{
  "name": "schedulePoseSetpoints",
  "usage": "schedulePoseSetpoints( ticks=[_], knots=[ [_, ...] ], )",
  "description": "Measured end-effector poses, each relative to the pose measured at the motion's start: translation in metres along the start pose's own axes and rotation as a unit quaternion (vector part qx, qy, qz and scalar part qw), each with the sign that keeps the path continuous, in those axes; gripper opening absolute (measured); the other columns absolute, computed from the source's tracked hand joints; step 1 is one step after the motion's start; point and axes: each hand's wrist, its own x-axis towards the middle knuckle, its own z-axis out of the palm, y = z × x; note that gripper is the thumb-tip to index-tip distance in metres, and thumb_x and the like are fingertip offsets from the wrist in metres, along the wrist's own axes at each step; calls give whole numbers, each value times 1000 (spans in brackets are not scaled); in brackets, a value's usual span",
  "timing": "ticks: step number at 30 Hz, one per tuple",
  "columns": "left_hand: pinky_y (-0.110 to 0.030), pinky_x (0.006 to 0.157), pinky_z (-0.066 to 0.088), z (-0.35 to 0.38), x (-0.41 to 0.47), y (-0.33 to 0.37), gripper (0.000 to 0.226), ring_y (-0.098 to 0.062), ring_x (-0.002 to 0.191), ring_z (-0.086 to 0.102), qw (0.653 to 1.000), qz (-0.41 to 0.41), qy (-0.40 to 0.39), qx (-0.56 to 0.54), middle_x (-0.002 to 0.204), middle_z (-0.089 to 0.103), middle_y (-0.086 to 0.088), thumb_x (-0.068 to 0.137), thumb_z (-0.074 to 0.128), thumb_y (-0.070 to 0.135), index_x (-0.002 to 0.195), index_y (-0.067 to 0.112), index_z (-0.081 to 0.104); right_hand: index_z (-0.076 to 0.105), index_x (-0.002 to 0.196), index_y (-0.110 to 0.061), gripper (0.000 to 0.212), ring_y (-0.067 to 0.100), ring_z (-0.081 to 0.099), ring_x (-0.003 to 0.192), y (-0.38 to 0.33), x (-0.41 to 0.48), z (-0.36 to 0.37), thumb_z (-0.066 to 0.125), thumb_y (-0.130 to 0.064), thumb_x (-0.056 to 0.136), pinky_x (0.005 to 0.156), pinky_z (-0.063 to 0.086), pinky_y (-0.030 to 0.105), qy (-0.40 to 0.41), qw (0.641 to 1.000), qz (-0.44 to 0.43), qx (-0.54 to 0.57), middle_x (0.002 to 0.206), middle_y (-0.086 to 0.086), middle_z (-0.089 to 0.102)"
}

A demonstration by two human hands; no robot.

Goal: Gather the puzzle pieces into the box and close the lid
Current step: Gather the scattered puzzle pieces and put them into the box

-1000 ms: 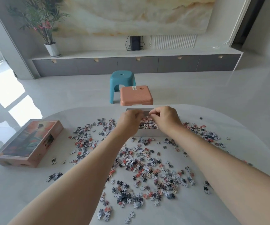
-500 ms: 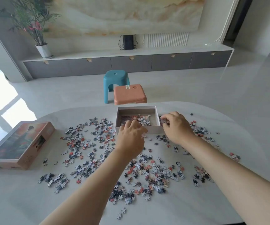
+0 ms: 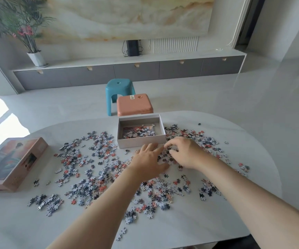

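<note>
The white open box stands at the table's far middle with a shallow layer of pieces inside. Loose puzzle pieces in grey, white and coral lie scattered over the table around it. My left hand rests flat on the pieces just in front of the box, fingers spread. My right hand is beside it to the right, fingers curled down around a small cluster of pieces on the table. The pink picture lid lies at the left edge.
The pale oval table ends close behind the box. Beyond it stand a coral stool and a teal stool. A low grey cabinet and a potted plant line the back wall.
Both hands have come back from over the box to the table in front of it. They now lie on the loose pieces near the box's front right corner.
</note>
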Motion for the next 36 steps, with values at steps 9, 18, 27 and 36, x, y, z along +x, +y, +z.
schedulePoseSetpoints(
  ticks=[9, 18, 27, 36],
  knots=[
    [-35, 103, 40, -5, -10, -8, 32, -12, 112, 45, 994, 38, 85, -57, 121, 56, 7, 88, 63, 37, 118, 28, 64, 50, 140, -31, 61, 23, 33, 137, -9, 3, 10, 57, -8, 84, 112, 34, 39, -118, 992, 29, -29, 142, 0, 39],
    [-46, 105, 36, -9, -27, -15, 73, -21, 129, 28, 997, -64, 5, 45, 140, 32, 2, 79, 46, 73, 141, 37, 34, 27, 153, -31, 101, 37, 8, 147, -7, 2, 5, 77, -57, 69, 115, 27, 56, -156, 972, 137, -111, 159, 9, 9],
    [-33, 95, 45, -11, -22, -13, 28, -20, 103, 53, 990, -58, 67, -111, 107, 58, -1, 85, 68, 23, 113, 21, 68, 59, 132, -28, 50, 23, 55, 111, -28, 10, 22, 74, -22, 85, 83, 46, 28, -104, 992, 55, -36, 141, 4, 45],
    [-7, 53, 41, -24, -20, -21, 7, -3, 69, 59, 961, -134, 79, -227, 80, 65, 12, 83, 70, 19, 88, 24, 72, 75, 96, -23, 15, 11, 64, 84, -37, 13, 21, 75, -16, 83, 72, 52, 22, -30, 996, 48, 66, 93, -7, 69]
  ],
)
